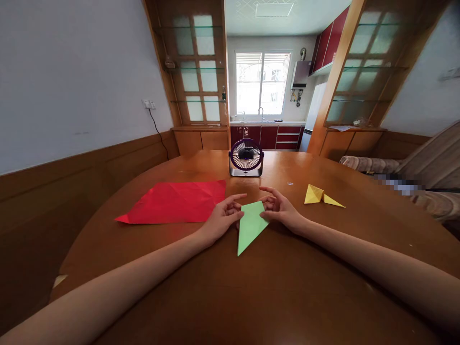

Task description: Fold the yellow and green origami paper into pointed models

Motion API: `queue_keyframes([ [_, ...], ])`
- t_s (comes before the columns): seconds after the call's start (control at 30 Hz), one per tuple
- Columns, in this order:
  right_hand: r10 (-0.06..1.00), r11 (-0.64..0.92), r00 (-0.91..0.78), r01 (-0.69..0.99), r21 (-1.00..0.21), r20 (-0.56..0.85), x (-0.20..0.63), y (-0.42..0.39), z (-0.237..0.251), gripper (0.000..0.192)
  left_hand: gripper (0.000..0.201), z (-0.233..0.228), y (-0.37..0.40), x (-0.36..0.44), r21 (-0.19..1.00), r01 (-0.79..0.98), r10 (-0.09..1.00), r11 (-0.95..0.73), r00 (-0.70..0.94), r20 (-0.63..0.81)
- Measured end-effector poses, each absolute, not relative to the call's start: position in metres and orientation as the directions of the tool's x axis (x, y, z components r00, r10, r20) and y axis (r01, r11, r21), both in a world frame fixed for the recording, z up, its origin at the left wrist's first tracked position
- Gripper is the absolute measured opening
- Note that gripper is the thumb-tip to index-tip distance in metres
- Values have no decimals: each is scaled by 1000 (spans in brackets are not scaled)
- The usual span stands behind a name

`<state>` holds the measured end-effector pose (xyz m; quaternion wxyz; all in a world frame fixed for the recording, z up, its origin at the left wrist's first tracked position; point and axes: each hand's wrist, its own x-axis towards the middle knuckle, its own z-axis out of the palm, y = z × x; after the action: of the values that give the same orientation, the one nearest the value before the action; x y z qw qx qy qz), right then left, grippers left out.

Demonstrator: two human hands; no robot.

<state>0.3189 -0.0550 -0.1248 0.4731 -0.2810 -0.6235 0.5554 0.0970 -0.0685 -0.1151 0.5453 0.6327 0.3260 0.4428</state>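
A piece of folded green paper [252, 225], kite-shaped with its long point toward me, is held up between my two hands over the table. My left hand [223, 216] pinches its left edge between thumb and bent fingers, the index finger stretched out. On the other side, my right hand [282, 210] grips the right edge with the thumb in front and fingers behind, its index finger raised. Parts of the fingers are hidden behind the paper. Creased red paper [179, 203] lies flat just left of my left hand.
A folded yellow paper shape [315, 194] rests on the brown round table [258, 297] to the right. Straight ahead stands a small purple fan [246, 157]. At the far right is a striped sofa [427, 158]. Glass shelves and a kitchen lie beyond the table.
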Motion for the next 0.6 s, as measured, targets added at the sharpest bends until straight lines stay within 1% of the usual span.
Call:
queue_keyframes([
  [0.1,886,256,-350,-174,-951,303,319,-54,-125,77,43,-115,-69,96,969,-52,897,-240,369,242],
  [0.17,890,270,-335,-159,-950,309,320,-56,-124,72,37,-113,-69,96,970,-46,916,-237,322,239],
  [0.23,882,270,-357,-148,-951,306,320,-58,-122,66,36,-111,-69,95,980,-81,942,-182,270,198],
  [0.3,865,260,-405,-139,-956,294,320,-61,-120,54,39,-109,-69,94,983,-143,961,-112,237,144],
  [0.4,864,246,-424,-113,-963,271,320,-64,-119,39,46,-109,-67,93,974,-225,965,-34,246,91],
  [0.5,893,227,-373,-105,-968,250,321,-62,-120,39,45,-109,-67,90,964,-266,953,11,294,71],
  [0.6,911,178,-351,-139,-974,217,322,-60,-122,39,41,-108,-68,88,957,-289,938,34,340,69],
])
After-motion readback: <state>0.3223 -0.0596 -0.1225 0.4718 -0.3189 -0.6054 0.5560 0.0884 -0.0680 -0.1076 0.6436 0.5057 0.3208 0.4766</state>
